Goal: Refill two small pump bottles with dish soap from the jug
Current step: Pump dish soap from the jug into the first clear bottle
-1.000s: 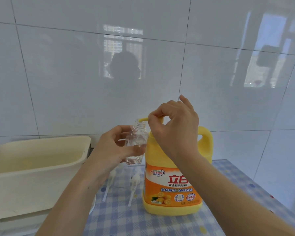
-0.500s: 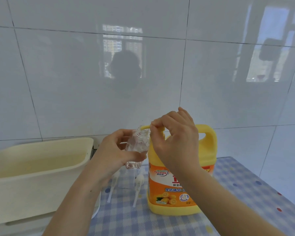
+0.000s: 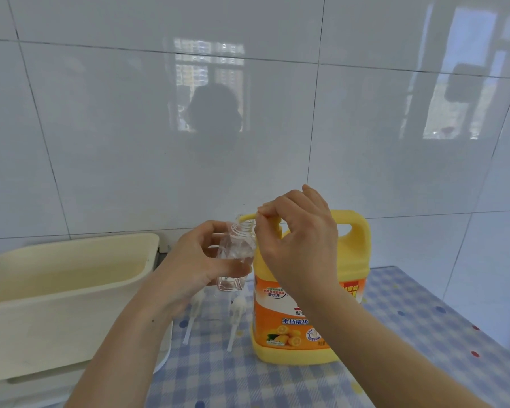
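Note:
A yellow dish soap jug (image 3: 309, 307) with an orange label stands upright on the checked tablecloth. My right hand (image 3: 299, 242) presses on the yellow pump head on top of the jug, whose nozzle (image 3: 248, 217) sticks out to the left. My left hand (image 3: 195, 263) holds a small clear bottle (image 3: 236, 254) with its open threaded neck right under the nozzle tip. Two white pump tops (image 3: 236, 315) with long tubes lie on the cloth below the bottle. A second small bottle is not in view.
A cream plastic tub (image 3: 62, 293) stands at the left, close to my left forearm. White wall tiles rise right behind the table. The blue checked cloth (image 3: 409, 334) stretches to the right of the jug.
My right hand has moved down with the pump head. The bottle's neck has stayed under the nozzle. The view has tilted up slightly.

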The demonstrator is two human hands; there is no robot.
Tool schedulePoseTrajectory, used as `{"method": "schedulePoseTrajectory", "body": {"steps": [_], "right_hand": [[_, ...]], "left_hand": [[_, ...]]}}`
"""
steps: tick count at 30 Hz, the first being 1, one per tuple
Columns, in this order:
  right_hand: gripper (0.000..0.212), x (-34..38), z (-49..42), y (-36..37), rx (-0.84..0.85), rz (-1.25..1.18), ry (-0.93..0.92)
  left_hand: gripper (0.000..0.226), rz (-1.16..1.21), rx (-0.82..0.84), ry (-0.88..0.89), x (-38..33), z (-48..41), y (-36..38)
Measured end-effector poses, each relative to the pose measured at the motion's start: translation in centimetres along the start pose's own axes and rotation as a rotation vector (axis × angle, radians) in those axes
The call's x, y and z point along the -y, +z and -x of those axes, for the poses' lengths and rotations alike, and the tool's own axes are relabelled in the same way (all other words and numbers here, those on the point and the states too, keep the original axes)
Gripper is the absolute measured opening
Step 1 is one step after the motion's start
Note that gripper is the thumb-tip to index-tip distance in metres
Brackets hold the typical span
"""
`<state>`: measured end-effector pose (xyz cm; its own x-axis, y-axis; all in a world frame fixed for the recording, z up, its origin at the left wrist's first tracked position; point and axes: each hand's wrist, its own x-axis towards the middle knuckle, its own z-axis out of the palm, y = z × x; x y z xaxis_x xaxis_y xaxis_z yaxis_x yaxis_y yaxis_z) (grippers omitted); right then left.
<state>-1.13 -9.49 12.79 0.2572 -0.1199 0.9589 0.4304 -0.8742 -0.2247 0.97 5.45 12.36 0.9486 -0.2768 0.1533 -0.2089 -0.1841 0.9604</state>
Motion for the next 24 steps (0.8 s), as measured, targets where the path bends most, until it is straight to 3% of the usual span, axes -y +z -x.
{"method": "schedulePoseTrajectory", "body": {"steps": [8,24], "right_hand": [[0.012,0.2,-0.1,-0.1,-0.001,0.008,0.008],[0.014,0.8,-2.4,-0.8,0.029,0.051,0.011]], "left_hand": [[0.068,-0.107,0.094,-0.016,-0.2,0.2,0.3],[0.056,-0.08,-0.009,0.06,-0.5,0.3,0.4]]}}
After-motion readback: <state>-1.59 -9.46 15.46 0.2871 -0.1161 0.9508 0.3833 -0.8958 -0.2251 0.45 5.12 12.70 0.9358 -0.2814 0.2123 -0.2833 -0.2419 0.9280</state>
